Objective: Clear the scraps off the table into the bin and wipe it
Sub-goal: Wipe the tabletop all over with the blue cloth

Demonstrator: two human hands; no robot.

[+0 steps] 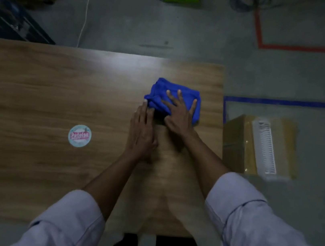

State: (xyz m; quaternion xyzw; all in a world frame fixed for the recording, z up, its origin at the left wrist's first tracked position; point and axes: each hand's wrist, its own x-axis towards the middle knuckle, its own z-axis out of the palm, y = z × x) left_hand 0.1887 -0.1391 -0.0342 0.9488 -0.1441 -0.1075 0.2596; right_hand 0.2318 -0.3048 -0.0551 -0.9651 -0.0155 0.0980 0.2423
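On the brown wood-grain counter (36,83), toward its right end: a crumpled bright blue cloth (160,90), bunched into a rough pad. Flat on top of it, the right hand (179,115), palm down, fingers straight and splayed, pressing rather than gripping. Just beside it on the near-left, the left hand (142,132), also palm down and uncurled, fingers straight and close together, fingertips touching the cloth's left edge. Pale lilac rolled-up sleeves (71,221) on both forearms. Well to the left of the hands, stuck flat on the counter, a round pale sticker with pink lettering (79,135). Off the counter's right end, down on the grey concrete floor (192,32), a brown cardboard box with a white ribbed piece on top (236,142), near a strip of blue floor tape (287,102); farther off, an angled strip of red floor tape (295,49).
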